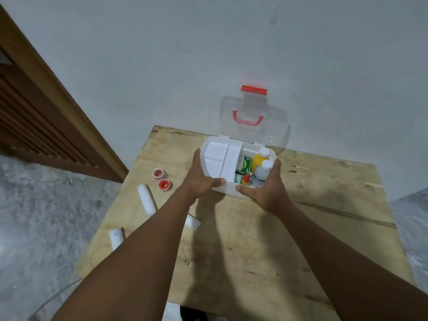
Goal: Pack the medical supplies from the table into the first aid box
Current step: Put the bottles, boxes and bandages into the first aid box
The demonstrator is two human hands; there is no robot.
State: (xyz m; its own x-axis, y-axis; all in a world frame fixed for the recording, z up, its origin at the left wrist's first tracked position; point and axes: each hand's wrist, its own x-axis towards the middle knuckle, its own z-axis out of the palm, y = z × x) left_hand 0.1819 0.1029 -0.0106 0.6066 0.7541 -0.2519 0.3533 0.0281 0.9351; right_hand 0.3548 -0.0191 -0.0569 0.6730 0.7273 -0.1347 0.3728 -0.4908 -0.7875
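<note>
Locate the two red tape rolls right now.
In the head view, the two red tape rolls sit on the table near its left edge, left of the left hand and first aid box, just beyond a white bandage roll.

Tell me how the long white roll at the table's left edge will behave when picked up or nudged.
The long white roll is cylindrical, so a nudge probably rolls it. It lies near the table edge and might drop off. It looks like soft gauze, likely light and squashy.

Our left hand (199,181) and right hand (266,191) are bare, without gloves, rings or watch; both forearms are unsleeved.
</note>
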